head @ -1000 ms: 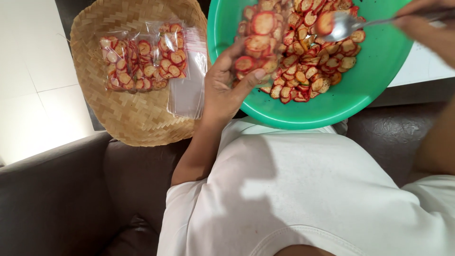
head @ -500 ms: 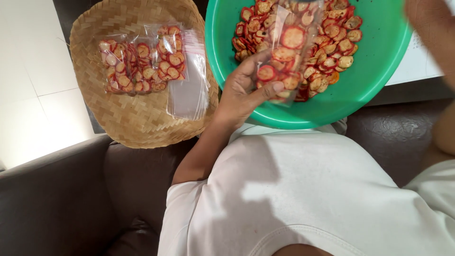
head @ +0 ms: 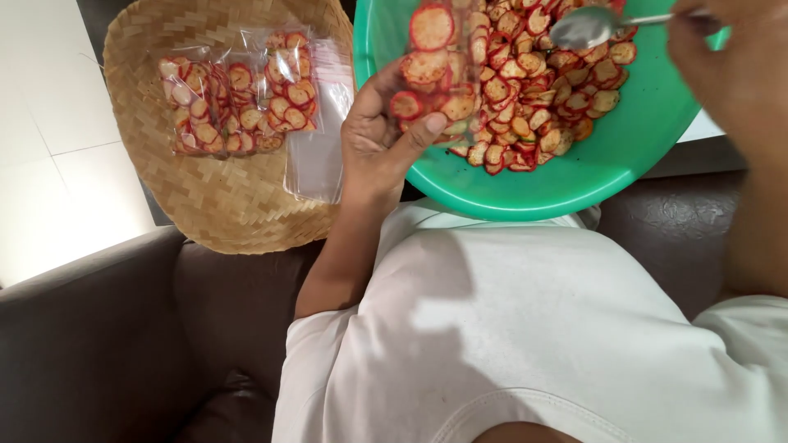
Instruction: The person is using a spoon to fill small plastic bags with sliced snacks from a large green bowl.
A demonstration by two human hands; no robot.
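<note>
My left hand (head: pixel 373 143) holds a small clear bag (head: pixel 435 70) upright over the near edge of the green bowl (head: pixel 566 176), fingers (head: pixel 414 135) clamped on its lower part, thumb across the front. The bag is partly filled with round red-rimmed chips, and its top runs out of the frame. My right hand (head: pixel 735 70) is at the upper right, fingers closed around the handle of a metal spoon (head: pixel 587 26); the spoon's bowl hovers over the heap of loose chips (head: pixel 538 98) in the green bowl, just right of the bag — I cannot tell whether it carries anything.

The green bowl rests against my white shirt (head: pixel 525 328), at the lap. To the left, touching the bowl's rim, sits a woven basket (head: pixel 213 197) with several filled bags (head: pixel 238 102) lying flat in it — beside them, toward the bowl, a stack of empty clear bags (head: pixel 320 156). I am seated on a dark brown sofa (head: pixel 90 344), with pale floor tiles (head: pixel 49 107) beyond the basket.
</note>
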